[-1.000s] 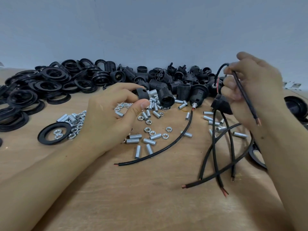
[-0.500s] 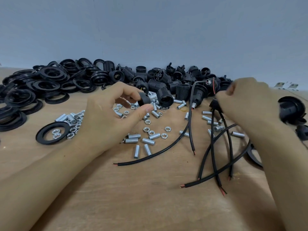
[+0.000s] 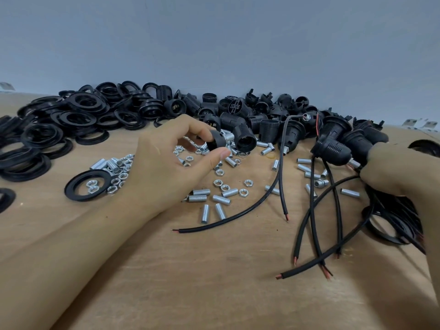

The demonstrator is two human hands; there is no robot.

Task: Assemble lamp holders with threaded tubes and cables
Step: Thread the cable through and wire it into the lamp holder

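Head view. Wooden table (image 3: 214,294), grey wall (image 3: 214,39) behind.

Left hand (image 3: 171,167), centre: thumb and fingers curled, pinching a small black holder cap (image 3: 216,141) above the scattered hardware; the cap is a short domed plastic piece, matt black.

Right hand (image 3: 400,172), at 3 o'clock: seen from the back, resting on a bundle of cables (image 3: 400,217); how its fingers lie cannot be told.

Holders (image 3: 245,136): black ribbed plastic barrels, heaped along the wall from 12 to 2 o'clock; one open-mouthed barrel lies just beside the cap. Wired holders (image 3: 333,151), with tubes and cables already fitted, lie at 2 o'clock, next to the right hand.

Rings (image 3: 81,117): flat black threaded collars, piled from 9 to 11 o'clock; a single ring (image 3: 87,185) lies apart at 9 o'clock with nuts inside it.

Tubes (image 3: 226,200): short silver threaded cylinders, strewn across the centre, mixed with silver hex nuts (image 3: 243,192).

Cables: black sheathed, bare copper-red ends. One cable (image 3: 238,214) curves across the centre; several more cross one another at 4 o'clock (image 3: 316,234).

No readable writing on any part.
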